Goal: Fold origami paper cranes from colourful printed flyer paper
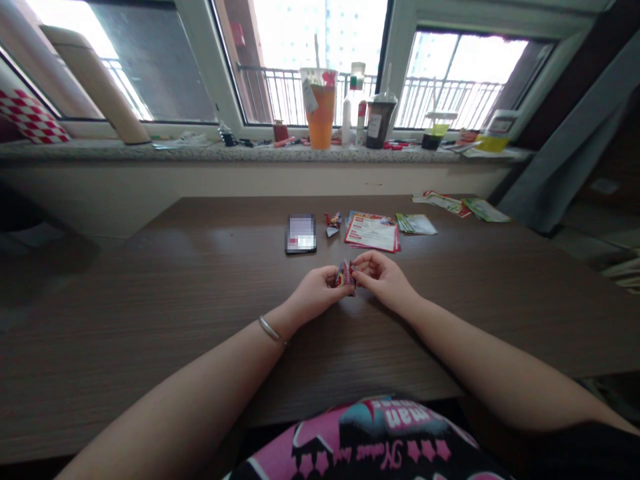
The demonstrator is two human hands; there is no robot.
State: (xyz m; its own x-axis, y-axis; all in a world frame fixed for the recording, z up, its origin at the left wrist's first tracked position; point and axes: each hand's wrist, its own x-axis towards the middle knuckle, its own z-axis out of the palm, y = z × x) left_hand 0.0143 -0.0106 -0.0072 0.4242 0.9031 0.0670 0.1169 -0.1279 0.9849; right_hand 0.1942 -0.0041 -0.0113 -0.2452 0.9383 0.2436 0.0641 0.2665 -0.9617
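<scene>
Between left fingers point(340, 292) and right fingers point(364, 276), colourful paper point(346, 275)

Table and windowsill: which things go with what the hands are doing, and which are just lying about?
In the job:
colourful piece, between left hand and right hand
probably red-edged sheets, small bundle

Just lying about, probably:
orange drink
dark drink
phone (unclear)

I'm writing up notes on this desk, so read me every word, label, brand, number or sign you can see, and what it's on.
"man": white letters on the black-and-pink printed shirt; its other lettering is unclear.
Too small or blurred: red-bordered white paper sheet, small multicoloured folded item being held, labelled orange-filled plastic cup.
Pixelated, unreadable: black rectangular phone.
</scene>
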